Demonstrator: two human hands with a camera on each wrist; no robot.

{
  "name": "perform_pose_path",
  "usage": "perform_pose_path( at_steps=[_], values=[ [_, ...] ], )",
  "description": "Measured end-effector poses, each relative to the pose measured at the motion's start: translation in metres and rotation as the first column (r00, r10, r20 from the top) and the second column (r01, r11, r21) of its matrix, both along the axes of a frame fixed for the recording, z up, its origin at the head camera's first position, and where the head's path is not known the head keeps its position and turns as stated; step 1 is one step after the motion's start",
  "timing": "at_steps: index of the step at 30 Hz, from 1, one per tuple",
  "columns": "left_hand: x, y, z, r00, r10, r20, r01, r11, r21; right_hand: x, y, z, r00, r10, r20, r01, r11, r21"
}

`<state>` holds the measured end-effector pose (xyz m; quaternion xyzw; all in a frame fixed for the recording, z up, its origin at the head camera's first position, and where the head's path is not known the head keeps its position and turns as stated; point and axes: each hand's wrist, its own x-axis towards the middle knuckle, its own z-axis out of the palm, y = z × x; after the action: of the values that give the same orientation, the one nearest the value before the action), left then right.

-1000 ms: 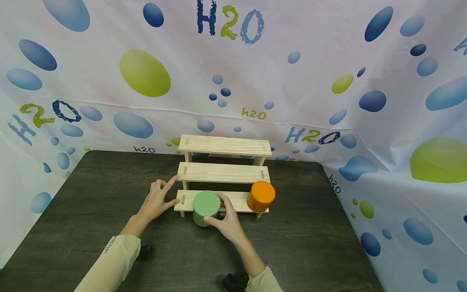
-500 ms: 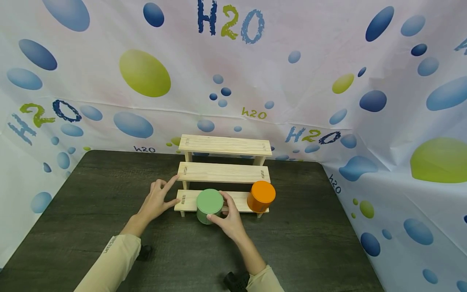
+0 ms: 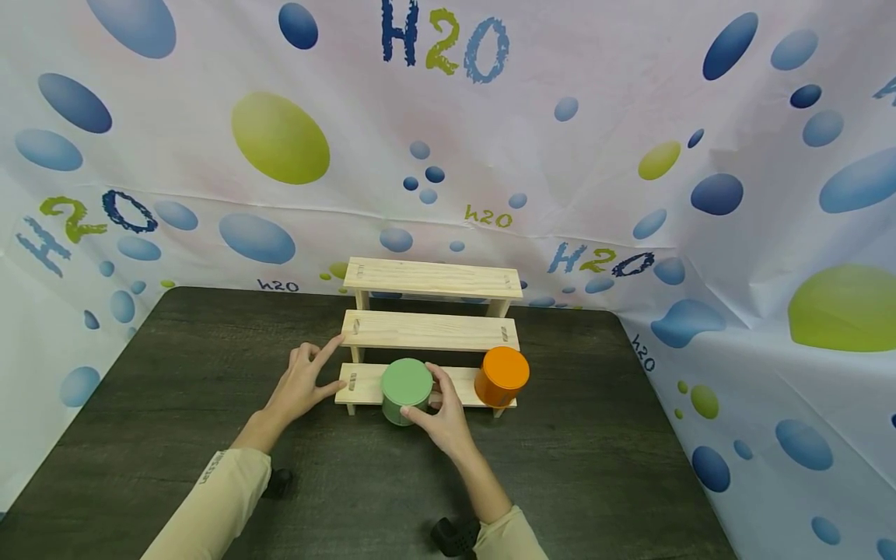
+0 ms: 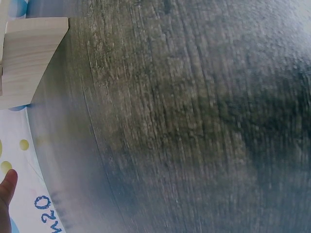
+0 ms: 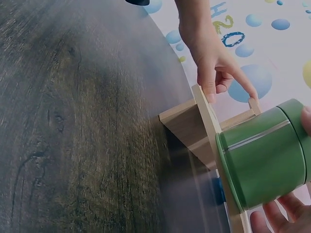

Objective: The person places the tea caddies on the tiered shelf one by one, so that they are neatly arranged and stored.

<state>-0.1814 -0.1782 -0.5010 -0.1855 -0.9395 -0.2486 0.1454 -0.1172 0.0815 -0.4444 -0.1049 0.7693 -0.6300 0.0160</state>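
A green lidded canister (image 3: 407, 379) stands upright at the front edge of the lowest step of a pale wooden three-step rack (image 3: 430, 332). My right hand (image 3: 446, 418) grips it from the right, thumb at the front and fingers behind. In the right wrist view the canister's (image 5: 265, 158) base is right at the step's board, with fingers (image 5: 276, 216) against its side. My left hand (image 3: 299, 383) is at the rack's left end, index fingertip at the middle step and thumb at the lowest. The left wrist view shows only one finger (image 4: 7, 189) of it.
An orange lidded canister (image 3: 502, 376) stands at the right end of the lowest step. The rack sits toward the back of a dark wood-grain table (image 3: 588, 467), before a white curtain (image 3: 574, 171) with coloured spots. A black object (image 3: 453, 537) lies by the right sleeve.
My right hand has shifted the green canister slightly right and back along the lowest step. The left hand and the orange canister have stayed in place.
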Motion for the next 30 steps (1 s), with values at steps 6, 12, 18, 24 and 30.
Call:
perform_pose_path(
  at_steps=[6, 12, 18, 24, 30],
  values=[
    [-0.0014, -0.0001, -0.0008, 1.0, -0.004, 0.001, 0.004, 1.0, -0.004, -0.0014, 0.0018, -0.0009, 1.0, -0.008, -0.013, 0.008, 1.0, -0.001],
    [-0.0004, -0.0004, 0.0, 1.0, -0.002, 0.02, 0.002, 1.0, 0.0, -0.0024, 0.002, 0.0, 1.0, -0.016, 0.0, 0.016, 1.0, 0.004],
    [-0.0001, -0.001, -0.0002, 0.999, -0.004, 0.034, 0.004, 1.0, 0.003, -0.0033, 0.0024, 0.0012, 0.999, -0.032, 0.018, 0.032, 0.999, 0.008],
    [-0.0002, 0.0, -0.001, 1.0, -0.001, 0.023, 0.001, 1.0, 0.0, -0.0037, 0.0029, 0.0005, 0.999, -0.043, 0.022, 0.042, 0.999, 0.004],
    [-0.0003, 0.0008, -0.0002, 0.999, 0.01, 0.042, -0.009, 1.0, -0.008, -0.0057, 0.0036, -0.0016, 0.999, -0.048, 0.024, 0.049, 0.999, -0.009]
  ],
)
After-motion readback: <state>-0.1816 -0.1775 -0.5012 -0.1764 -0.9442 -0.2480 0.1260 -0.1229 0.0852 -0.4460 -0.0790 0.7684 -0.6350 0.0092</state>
